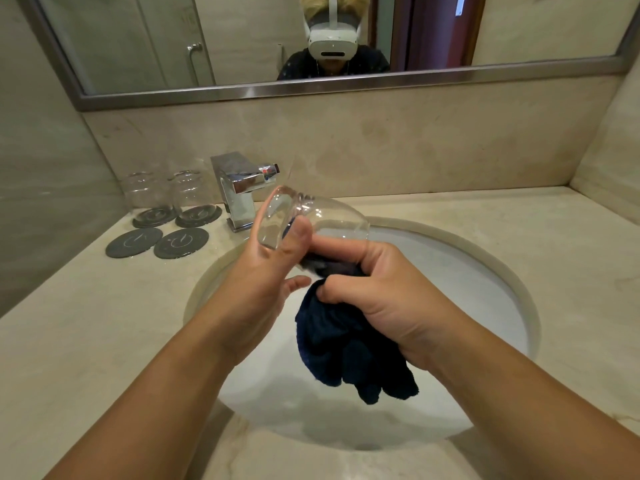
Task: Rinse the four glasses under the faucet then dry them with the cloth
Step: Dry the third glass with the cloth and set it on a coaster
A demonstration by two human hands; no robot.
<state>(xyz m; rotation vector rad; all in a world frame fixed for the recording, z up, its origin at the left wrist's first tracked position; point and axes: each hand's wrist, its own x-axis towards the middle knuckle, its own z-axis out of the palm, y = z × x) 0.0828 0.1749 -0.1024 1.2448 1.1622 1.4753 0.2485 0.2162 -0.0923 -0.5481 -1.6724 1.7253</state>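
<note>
Three glasses counted, one in hand and two at rest; a fourth is not seen in this view. The left hand grips one clear drinking glass, thumb curled over its side and fingers behind it, the little finger standing free. The glass lies tilted on its side, just in front of and to the right of the square chrome faucet, above the white oval sink basin. The right hand is closed round one dark navy cloth, bunching its upper end against the underside of the glass between the two hands. The loose remainder hangs below the fist over the basin. Whether the cloth enters the glass cannot be told. To the left of the faucet, two further clear glasses stand side by side on the beige marble desk, each on its own round grey coaster. Four coasters counted in all: the two bare round grey coasters lie just in front of the occupied pair, further from the wall. Small water drops show on the desk near the bare coasters. Behind the faucet, one metal-framed wall mirror reflects a person wearing a white headset.
</note>
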